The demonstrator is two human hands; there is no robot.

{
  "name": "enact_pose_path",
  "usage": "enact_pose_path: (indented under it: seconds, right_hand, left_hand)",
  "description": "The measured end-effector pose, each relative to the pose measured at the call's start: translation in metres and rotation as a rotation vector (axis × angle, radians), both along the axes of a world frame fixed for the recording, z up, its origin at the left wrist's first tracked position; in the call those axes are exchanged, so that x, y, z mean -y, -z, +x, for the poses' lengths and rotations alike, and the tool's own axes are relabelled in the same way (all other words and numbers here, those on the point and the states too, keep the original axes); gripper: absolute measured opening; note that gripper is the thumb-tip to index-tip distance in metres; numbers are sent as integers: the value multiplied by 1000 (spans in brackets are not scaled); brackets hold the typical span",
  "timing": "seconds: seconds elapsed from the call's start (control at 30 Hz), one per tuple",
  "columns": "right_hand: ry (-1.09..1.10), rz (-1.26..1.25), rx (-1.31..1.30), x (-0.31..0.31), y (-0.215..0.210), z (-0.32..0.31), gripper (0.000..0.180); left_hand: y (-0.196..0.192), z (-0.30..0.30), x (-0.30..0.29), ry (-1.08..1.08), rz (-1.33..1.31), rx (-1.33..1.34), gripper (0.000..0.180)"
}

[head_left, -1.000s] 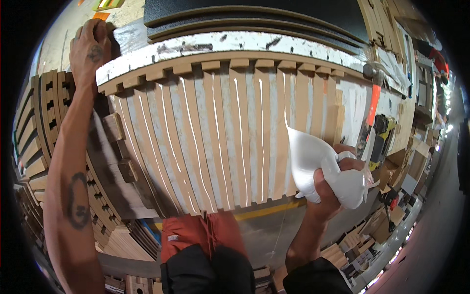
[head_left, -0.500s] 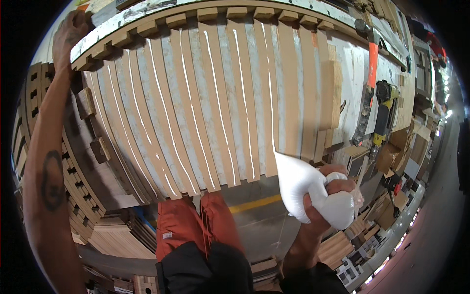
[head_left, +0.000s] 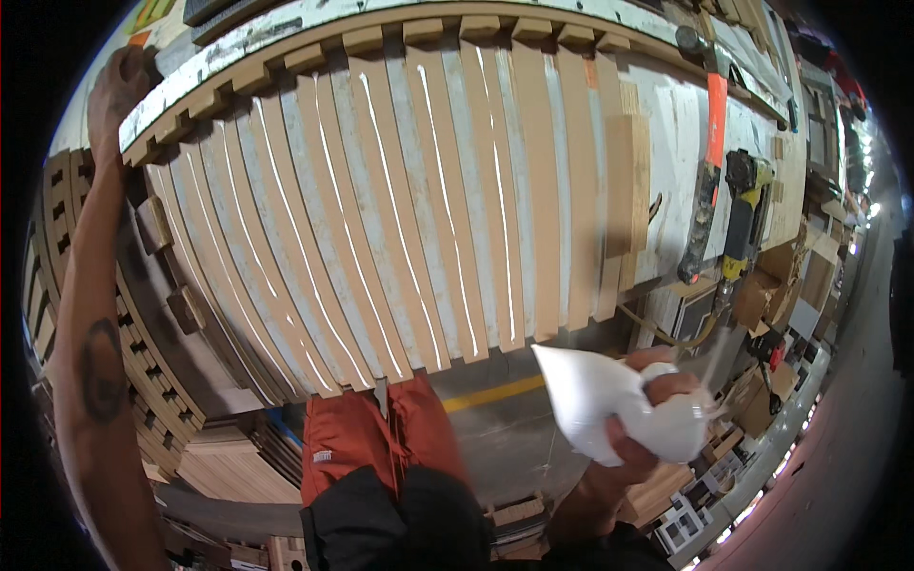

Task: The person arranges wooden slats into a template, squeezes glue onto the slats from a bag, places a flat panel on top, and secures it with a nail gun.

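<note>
Two hands | right hand grips white bag | left hand grasps slat panel corner

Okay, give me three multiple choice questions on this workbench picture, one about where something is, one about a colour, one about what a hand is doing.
1. Where does the left hand rest?
A. on the far left corner of the bench
B. on the drill
C. on the trousers

2. What colour is the long bar clamp lying at the right of the wooden slats?
A. blue
B. orange and black
C. green

3. What is the right hand doing?
A. lying flat on the slats
B. hanging empty
C. closed around a white bag

Answers: 1 A, the hand sits at the far left end of the bench edge. 2 B, its bar is orange and its handle dark. 3 C, the fingers wrap the bag's bunched end, below the near edge of the bench.
</note>
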State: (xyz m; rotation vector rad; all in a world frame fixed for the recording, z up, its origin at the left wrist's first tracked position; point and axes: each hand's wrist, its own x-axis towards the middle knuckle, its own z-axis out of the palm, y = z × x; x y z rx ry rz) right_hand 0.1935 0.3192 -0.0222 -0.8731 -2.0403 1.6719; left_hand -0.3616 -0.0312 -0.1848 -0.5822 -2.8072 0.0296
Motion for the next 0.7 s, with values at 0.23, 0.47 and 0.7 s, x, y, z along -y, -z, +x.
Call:
enact_pose_path:
  seconds: [0.23, 0.47, 0.7]
  right_hand:
    - [49, 580, 70, -47, 29, -108, 52]
    - [75, 275, -211, -58, 34, -176, 32]
    - [8, 457, -39, -56, 29, -177, 33]
  left_hand:
    - [0, 49, -20, 28, 58, -81, 41]
    - [-27, 67, -44, -11, 112, -57, 29]
    - [-25, 72, -52, -57, 166, -16, 28]
